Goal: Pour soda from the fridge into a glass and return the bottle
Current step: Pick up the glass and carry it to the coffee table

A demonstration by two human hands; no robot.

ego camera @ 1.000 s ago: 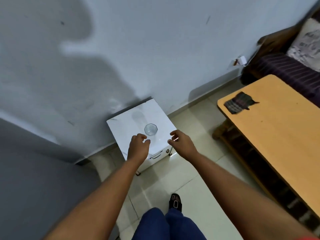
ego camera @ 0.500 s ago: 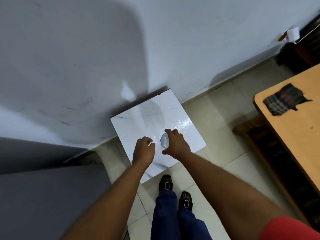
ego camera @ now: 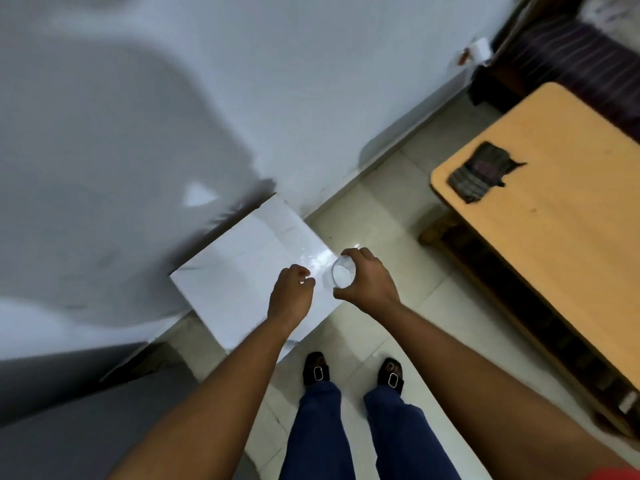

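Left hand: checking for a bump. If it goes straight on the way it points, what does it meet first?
Probably the white cabinet top beyond the left hand; the glass sits off to its right. Depth is unclear.

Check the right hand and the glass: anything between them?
Nothing visible. The right hand already grips the glass from its side, above the near right corner of the white cabinet top. The left hand is beside it, apart, holding nothing.
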